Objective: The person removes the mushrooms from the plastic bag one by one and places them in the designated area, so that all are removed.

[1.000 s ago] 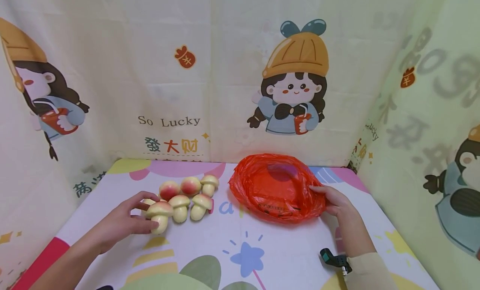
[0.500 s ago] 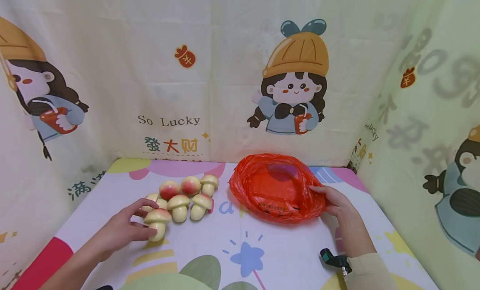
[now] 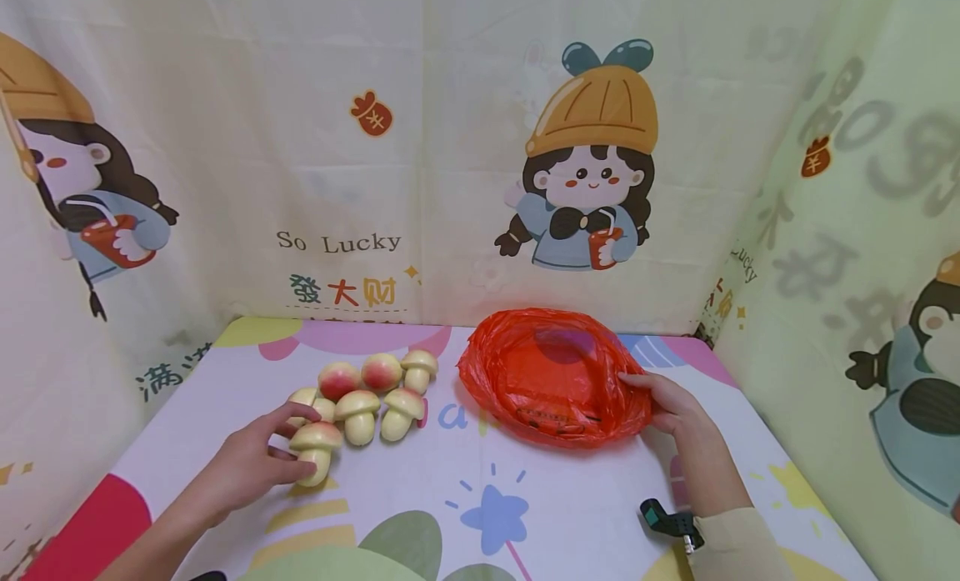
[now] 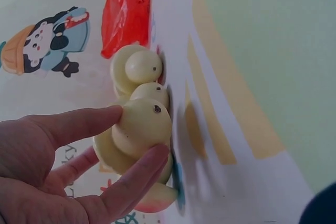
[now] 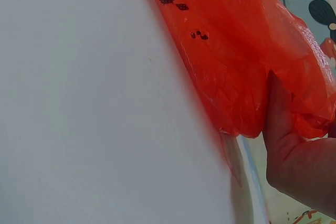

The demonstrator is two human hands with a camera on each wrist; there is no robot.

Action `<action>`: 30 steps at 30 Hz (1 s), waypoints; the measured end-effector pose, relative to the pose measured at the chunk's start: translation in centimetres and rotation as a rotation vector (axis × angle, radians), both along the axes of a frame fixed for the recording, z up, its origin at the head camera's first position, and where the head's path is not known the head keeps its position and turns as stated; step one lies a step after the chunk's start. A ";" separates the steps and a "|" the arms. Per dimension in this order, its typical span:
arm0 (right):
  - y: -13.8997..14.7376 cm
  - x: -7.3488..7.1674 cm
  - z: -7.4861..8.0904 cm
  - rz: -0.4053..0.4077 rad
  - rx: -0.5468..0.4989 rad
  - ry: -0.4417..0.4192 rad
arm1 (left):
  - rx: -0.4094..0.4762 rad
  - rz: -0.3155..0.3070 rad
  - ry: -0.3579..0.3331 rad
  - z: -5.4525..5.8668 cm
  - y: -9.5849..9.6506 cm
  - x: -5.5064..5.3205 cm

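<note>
My left hand (image 3: 251, 460) pinches a toy mushroom (image 3: 315, 460) with a pale stem and a pink-tinged cap, at the near left of the group. In the left wrist view, the thumb and a finger lie on either side of this mushroom's stem (image 4: 142, 127). Just behind it, another mushroom (image 3: 306, 398) is partly covered by the fingers. At the right, a red plastic bag (image 3: 551, 368) stands with its mouth spread wide. My right hand (image 3: 671, 406) grips the bag's right rim; in the right wrist view, its thumb (image 5: 278, 111) presses the film and other fingers are mostly hidden.
Several more toy mushrooms (image 3: 358, 416) stand or lie close together left of the bag. A black strap with a small device (image 3: 667, 518) is at the right wrist. Printed cloth walls (image 3: 450, 181) enclose the patterned tabletop (image 3: 465, 481) at the back and sides.
My left hand has drawn the pinched mushroom a little nearer, away from the one behind it, which shows more now. The right hand and the bag have stayed put.
</note>
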State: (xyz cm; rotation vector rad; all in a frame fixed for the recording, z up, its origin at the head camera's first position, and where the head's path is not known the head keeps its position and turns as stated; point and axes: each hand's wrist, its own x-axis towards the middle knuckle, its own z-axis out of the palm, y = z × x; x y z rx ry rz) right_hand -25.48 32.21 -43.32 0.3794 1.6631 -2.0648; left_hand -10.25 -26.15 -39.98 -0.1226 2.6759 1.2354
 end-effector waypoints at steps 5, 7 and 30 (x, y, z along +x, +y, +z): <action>0.1 0.0 -0.1 0.004 0.009 0.005 | -0.031 -0.018 0.053 -0.4 0.1 0.0; 0.1 0.0 -0.1 0.006 0.009 0.006 | -0.038 -0.022 0.069 -0.5 0.1 0.0; -0.1 0.3 0.1 -0.005 -0.003 0.002 | -0.128 -0.024 0.105 -1.2 0.7 -0.3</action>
